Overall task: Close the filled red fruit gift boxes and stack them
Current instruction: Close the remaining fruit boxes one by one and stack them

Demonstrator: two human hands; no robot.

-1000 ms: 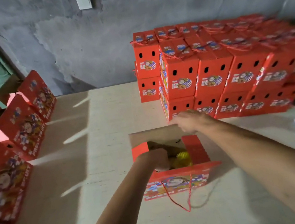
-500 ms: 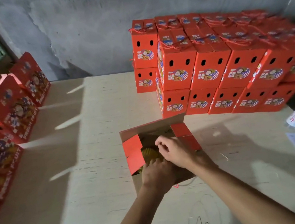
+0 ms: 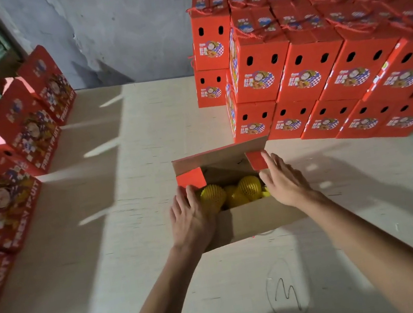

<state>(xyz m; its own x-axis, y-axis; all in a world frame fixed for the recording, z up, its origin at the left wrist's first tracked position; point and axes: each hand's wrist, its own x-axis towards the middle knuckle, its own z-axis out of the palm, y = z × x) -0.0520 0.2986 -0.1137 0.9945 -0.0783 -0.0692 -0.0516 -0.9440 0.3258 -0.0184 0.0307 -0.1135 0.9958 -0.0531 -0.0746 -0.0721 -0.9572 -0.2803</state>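
Your left hand lies flat, fingers straight, on the left end of the open gift box, fingertips at its small red side flap. Your right hand is spread loose at the right end, fingers touching the other red flap; neither hand clasps anything. The box sits mid-table, brown long flaps raised, showing fruit in yellow foam netting. Closed red boxes are stacked two high just behind it; open ones line the left edge.

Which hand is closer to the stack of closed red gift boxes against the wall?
Right. The right hand is on the open box's right side, toward the stack of closed red gift boxes; the left hand is on its left side, farther away.
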